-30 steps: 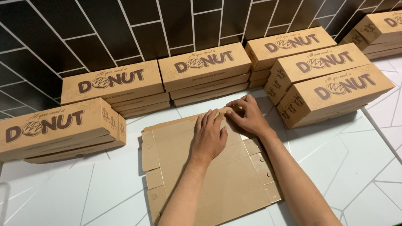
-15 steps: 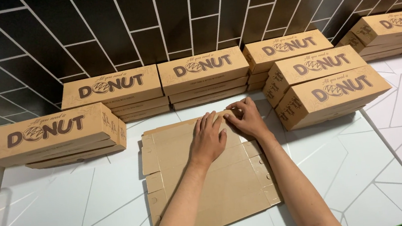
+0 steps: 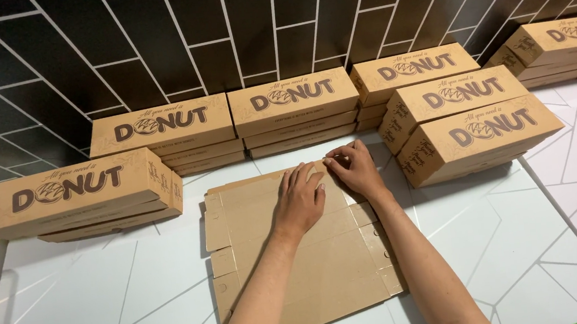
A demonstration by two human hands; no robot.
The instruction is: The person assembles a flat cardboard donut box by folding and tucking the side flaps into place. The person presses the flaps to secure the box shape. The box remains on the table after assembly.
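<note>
Position: your one camera sits on your head, above the near edge of the white tabletop (image 3: 102, 296).
Facing: it tilts down and forward, toward the black tiled wall (image 3: 148, 48) at the back.
Nearness: close; your forearms rise from the bottom edge, and the flat cardboard blank (image 3: 307, 267) fills the middle.
Reach: the stacked brown boxes (image 3: 163, 129) span the frame's width.
Shared ground: only one view.

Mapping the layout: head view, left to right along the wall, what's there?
Left box stack → second box stack → middle box stack → stepped box stacks → far-right box stack. In front of the middle stack: flat cardboard blank, left hand, right hand.
</note>
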